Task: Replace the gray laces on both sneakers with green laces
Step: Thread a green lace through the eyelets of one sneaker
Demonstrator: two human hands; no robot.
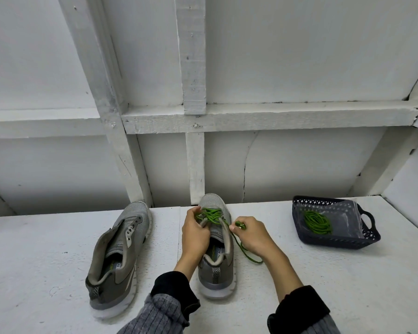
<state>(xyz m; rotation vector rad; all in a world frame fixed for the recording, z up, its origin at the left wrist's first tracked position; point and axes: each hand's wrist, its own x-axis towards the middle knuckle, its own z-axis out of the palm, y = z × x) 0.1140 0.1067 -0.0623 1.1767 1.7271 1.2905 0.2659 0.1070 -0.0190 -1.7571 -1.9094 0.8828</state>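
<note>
Green lace [211, 216]: soft, light, limp cord threaded in right sneaker [216, 247] on counter [323, 273]; best pinched near stiff tip.
Left hand [195, 233]: fingers curled at eyelets.
Right hand [252, 235]: fingers pinching lace end (slack trailing).
Spare lace [317, 222]: coiled in basket [336, 243].

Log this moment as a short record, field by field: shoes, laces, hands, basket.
surface: white table
left sneaker: gray, unlaced, tongue open, no hand on it
right sneaker: gray, partly laced in green over the front eyelets
green lace: threaded through right sneaker, loose end trailing to its right
left hand: grips right sneaker at the tongue and lacing
right hand: pinches the green lace beside the shoe
basket: dark, far right, holds coiled spare green lace
gray laces: none visible
</note>
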